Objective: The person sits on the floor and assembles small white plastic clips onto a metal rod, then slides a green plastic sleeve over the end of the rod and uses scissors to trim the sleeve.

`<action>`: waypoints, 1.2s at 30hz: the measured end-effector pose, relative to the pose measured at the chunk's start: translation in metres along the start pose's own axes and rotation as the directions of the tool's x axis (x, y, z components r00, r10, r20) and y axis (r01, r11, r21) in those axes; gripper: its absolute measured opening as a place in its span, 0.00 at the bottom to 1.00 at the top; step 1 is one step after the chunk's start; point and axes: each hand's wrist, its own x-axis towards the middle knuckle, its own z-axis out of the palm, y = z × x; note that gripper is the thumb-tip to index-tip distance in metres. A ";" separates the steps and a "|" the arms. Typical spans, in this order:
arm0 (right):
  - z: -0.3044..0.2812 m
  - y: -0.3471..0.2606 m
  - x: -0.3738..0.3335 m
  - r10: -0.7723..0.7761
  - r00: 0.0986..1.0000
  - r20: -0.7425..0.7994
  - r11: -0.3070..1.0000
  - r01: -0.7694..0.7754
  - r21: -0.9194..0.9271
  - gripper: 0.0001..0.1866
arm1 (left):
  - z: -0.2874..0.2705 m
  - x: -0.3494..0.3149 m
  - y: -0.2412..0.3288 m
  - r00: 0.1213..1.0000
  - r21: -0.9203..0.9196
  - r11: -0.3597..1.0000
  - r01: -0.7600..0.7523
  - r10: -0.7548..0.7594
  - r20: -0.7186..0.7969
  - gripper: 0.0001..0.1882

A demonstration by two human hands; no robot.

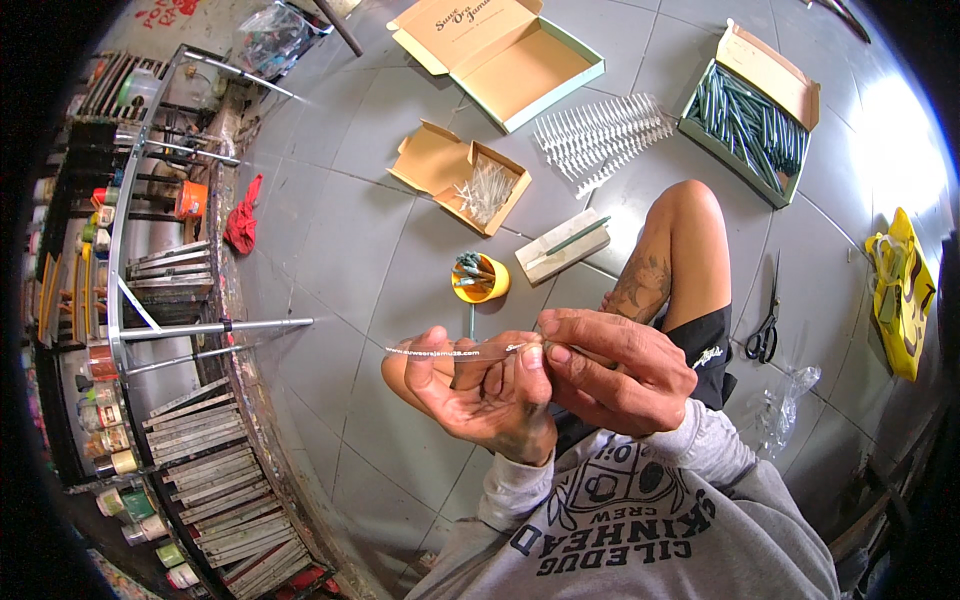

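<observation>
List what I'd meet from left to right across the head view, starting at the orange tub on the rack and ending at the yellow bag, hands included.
Orange tub, red cloth, left hand holding a clear strip, right hand, scissors, yellow bag.

Clear strip [450,353], white-printed: 1, was pinched in the left hand [500,410]; the right hand [625,372] met its right end, grip partly hidden. Yellow cup [490,292], holding slim sticks [468,268]: 1, stood beyond. Open boxes [525,65]: 3, lay farther off; the far-right box [735,167] held dark green rods [745,125]. Black scissors [765,335] lay right; shelving [119,300] with jars [110,441] stood left.
</observation>
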 end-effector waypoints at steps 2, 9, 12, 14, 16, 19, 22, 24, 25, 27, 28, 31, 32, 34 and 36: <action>0.000 0.000 0.000 -0.007 1.000 -0.002 1.000 0.007 -0.009 0.22 | 0.002 -0.001 0.000 1.000 0.035 0.999 -0.020 0.020 0.002 0.37; 0.000 -0.003 0.000 -0.016 1.000 0.007 0.999 0.016 -0.033 0.24 | -0.003 -0.001 -0.008 0.993 0.159 0.980 -0.121 0.120 0.017 0.37; -0.001 -0.006 0.003 -0.033 0.999 0.031 0.998 0.034 -0.055 0.24 | -0.007 0.001 -0.008 0.994 0.109 0.988 -0.105 0.103 0.027 0.37; -0.004 -0.010 0.006 -0.005 0.999 0.054 0.997 0.009 -0.071 0.25 | -0.010 0.001 -0.010 0.996 0.059 0.994 -0.088 0.086 0.037 0.38; -0.006 -0.016 0.009 0.060 0.995 0.079 0.995 -0.054 -0.080 0.25 | -0.014 0.002 -0.010 0.995 0.032 0.996 -0.079 0.077 0.057 0.38; -0.004 -0.014 0.006 0.056 0.998 0.027 0.998 -0.056 -0.019 0.26 | -0.019 0.008 -0.008 0.990 0.002 0.999 -0.036 0.035 0.137 0.39; 0.001 -0.014 0.000 0.080 0.996 -0.040 0.996 -0.081 -0.030 0.24 | -0.007 0.005 -0.002 0.999 0.093 0.995 0.018 -0.022 0.045 0.42; 0.002 -0.014 0.000 0.080 0.996 -0.050 0.996 -0.082 -0.021 0.24 | -0.003 0.003 0.002 0.997 0.091 0.992 0.082 -0.082 0.000 0.43; 0.001 -0.014 0.000 0.075 0.996 -0.042 0.997 -0.076 -0.012 0.23 | -0.003 0.003 0.003 0.993 0.091 0.989 0.113 -0.112 -0.023 0.43; 0.003 -0.014 0.000 0.063 0.997 -0.045 0.998 -0.063 0.002 0.23 | -0.004 0.005 0.001 0.998 0.109 0.992 0.065 -0.065 -0.003 0.43; 0.006 -0.013 -0.001 0.057 0.997 -0.055 0.998 -0.056 0.005 0.23 | -0.004 0.006 0.001 0.999 0.116 0.992 0.041 -0.042 0.009 0.43; 0.010 -0.013 -0.002 0.056 0.996 -0.068 0.998 -0.055 0.014 0.23 | -0.008 0.005 0.007 0.985 -0.038 0.985 0.170 -0.169 0.026 0.44; 0.011 -0.013 -0.003 0.060 0.996 -0.070 0.998 -0.059 0.016 0.23 | -0.007 0.005 0.007 0.986 -0.037 0.985 0.169 -0.168 0.020 0.44; 0.011 -0.013 -0.004 0.056 0.996 -0.072 0.998 -0.055 0.014 0.23 | -0.006 0.005 0.008 0.987 -0.033 0.986 0.162 -0.162 0.005 0.45; 0.012 -0.014 -0.003 0.069 0.993 -0.093 0.997 -0.068 0.020 0.22 | -0.006 0.006 0.007 0.992 -0.033 0.991 0.129 -0.129 0.019 0.44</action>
